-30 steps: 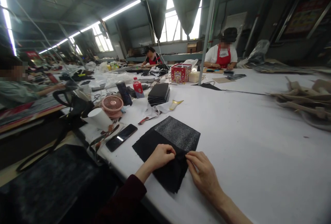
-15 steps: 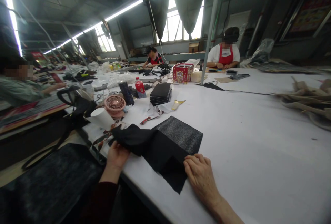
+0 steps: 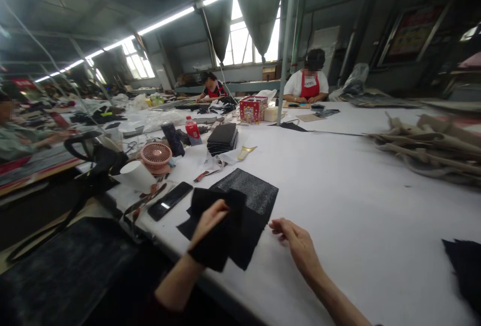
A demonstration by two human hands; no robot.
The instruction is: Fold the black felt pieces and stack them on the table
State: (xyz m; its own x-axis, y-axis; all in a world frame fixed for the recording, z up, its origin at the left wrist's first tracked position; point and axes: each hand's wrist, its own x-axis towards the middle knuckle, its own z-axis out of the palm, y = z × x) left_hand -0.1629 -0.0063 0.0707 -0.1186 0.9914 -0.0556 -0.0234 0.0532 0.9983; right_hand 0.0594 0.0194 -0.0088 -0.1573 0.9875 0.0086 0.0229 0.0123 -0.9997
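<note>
My left hand (image 3: 212, 218) is closed on a black cloth piece (image 3: 214, 246), which hangs over its wrist and is lifted above the table. Under it, more black cloth (image 3: 246, 238) lies partly over a speckled dark grey panel (image 3: 250, 190) near the front edge. My right hand (image 3: 289, 230) is just right of the cloth, fingers apart and slightly curled, holding nothing. A black phone (image 3: 171, 200) lies left of the cloth.
Behind the panel are a stack of dark pieces (image 3: 222, 138), a yellow tool (image 3: 246, 153), a pink fan (image 3: 156, 158), a red-labelled bottle (image 3: 193, 131) and a red box (image 3: 252, 110). Grey-brown scraps (image 3: 432, 145) lie right. People sit further back.
My left hand has moved right and up with a cloth piece, uncovering the phone. My right hand has let go of the cloth. The view has turned right, showing dark cloth at the right edge.
</note>
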